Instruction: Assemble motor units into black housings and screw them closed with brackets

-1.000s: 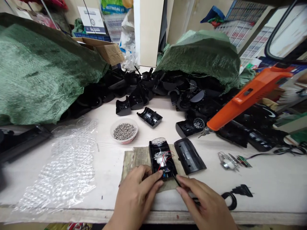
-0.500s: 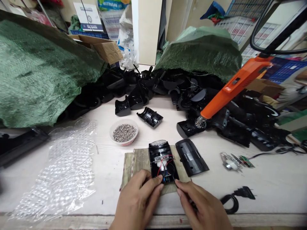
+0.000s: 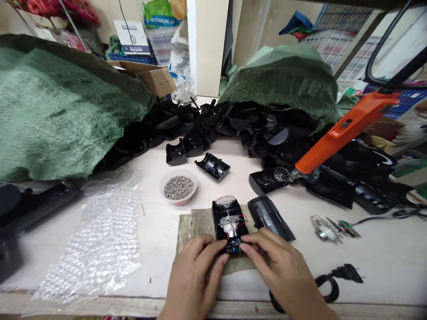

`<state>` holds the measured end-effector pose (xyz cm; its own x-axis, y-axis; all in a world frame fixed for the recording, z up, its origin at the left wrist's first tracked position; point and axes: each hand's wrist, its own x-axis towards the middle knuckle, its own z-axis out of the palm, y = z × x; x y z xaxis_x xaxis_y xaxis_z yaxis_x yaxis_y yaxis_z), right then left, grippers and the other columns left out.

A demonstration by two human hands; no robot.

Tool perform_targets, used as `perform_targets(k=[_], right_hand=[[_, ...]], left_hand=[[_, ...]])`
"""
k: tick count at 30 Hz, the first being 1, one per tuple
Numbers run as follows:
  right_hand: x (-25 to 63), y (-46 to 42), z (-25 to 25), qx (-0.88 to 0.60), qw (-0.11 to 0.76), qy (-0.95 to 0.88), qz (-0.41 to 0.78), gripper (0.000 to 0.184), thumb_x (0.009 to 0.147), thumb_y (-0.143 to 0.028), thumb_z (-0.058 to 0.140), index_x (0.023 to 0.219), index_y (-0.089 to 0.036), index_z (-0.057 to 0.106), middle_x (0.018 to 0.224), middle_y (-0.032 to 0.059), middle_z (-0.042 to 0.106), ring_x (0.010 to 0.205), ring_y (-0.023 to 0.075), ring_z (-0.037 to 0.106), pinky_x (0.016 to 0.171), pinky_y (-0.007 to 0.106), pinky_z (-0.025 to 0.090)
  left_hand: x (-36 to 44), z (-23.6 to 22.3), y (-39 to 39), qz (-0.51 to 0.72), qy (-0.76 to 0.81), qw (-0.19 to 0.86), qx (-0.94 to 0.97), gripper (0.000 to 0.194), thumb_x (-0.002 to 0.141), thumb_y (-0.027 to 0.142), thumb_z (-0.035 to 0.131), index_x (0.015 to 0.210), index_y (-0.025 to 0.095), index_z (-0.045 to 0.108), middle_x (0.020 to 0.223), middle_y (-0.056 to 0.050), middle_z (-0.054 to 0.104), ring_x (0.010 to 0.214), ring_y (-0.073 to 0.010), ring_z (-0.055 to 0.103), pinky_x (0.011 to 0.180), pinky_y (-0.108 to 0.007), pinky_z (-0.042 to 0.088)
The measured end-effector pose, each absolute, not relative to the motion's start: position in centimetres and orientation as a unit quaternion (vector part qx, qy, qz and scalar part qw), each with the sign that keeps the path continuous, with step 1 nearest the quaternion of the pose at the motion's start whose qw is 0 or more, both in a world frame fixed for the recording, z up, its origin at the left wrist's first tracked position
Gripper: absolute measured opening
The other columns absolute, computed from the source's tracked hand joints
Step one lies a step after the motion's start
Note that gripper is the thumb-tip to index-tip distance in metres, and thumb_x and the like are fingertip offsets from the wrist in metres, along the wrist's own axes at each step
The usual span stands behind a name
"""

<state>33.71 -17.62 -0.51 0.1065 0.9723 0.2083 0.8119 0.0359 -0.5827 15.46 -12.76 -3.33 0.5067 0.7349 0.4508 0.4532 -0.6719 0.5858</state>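
An open black plastic housing half (image 3: 218,218) lies on a folded cloth pad (image 3: 196,220), holding a motor (image 3: 231,226), thin red and black wires, and a small circuit board (image 3: 234,250) at its near end. My left hand (image 3: 200,266) is closed at the near left corner, thumb and index finger on the housing's edge beside the board. At the near right, my right hand (image 3: 276,262) pinches by the board; what lies between its fingertips is too small to make out. The matching black cover half (image 3: 270,218) rests just right of the housing.
A bowl of screws (image 3: 179,187) stands behind the pad. An orange electric screwdriver (image 3: 343,133) hangs at right. A black power cord (image 3: 330,284), a loose motor with board (image 3: 328,230), clear plastic lenses (image 3: 100,231) and piled black housings (image 3: 200,124) surround the work area.
My right hand has moved from the housing's near right corner up and inward to the circuit board. My left hand stays at the near left corner. The whole view has shifted slightly.
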Motion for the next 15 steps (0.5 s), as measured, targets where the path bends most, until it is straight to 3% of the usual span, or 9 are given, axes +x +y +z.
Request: perform_targets(k=[4, 11, 15], right_hand=[[33.1, -16.6, -0.1, -0.664, 0.274, -0.681, 0.142, 0.014, 0.092, -0.024, 0.049, 0.085, -0.024, 0.061, 0.076, -0.0017, 0.06, 0.069, 0.0132, 0.059, 0.061, 0.025, 0.043], [32.6, -15.8, 0.1, -0.647, 0.209, -0.731, 0.053, 0.018, 0.09, -0.017, 0.044, 0.075, -0.021, 0.052, 0.071, -0.0015, 0.055, 0.066, 0.0144, 0.054, 0.06, 0.027, 0.038], [32.8, -15.8, 0.7, -0.661, 0.159, -0.728, 0.088, 0.015, 0.09, -0.019, 0.048, 0.075, -0.022, 0.051, 0.073, -0.0021, 0.057, 0.066, 0.0151, 0.056, 0.06, 0.028, 0.039]], left_hand=[[15.5, -3.5, -12.7, 0.336, 0.354, 0.147, 0.86, 0.027, 0.087, 0.016, 0.052, 0.112, 0.021, 0.061, 0.099, -0.009, 0.056, 0.086, -0.0204, 0.059, 0.071, -0.034, 0.054], [15.2, -2.9, -12.8, 0.271, 0.349, 0.043, 0.896, 0.033, 0.085, 0.015, 0.053, 0.115, 0.026, 0.061, 0.109, -0.012, 0.055, 0.098, -0.0269, 0.055, 0.082, -0.049, 0.052], [15.2, -2.5, -12.7, 0.246, 0.348, 0.017, 0.905, 0.034, 0.085, 0.018, 0.054, 0.117, 0.029, 0.06, 0.113, -0.011, 0.057, 0.104, -0.0287, 0.055, 0.089, -0.054, 0.049]])
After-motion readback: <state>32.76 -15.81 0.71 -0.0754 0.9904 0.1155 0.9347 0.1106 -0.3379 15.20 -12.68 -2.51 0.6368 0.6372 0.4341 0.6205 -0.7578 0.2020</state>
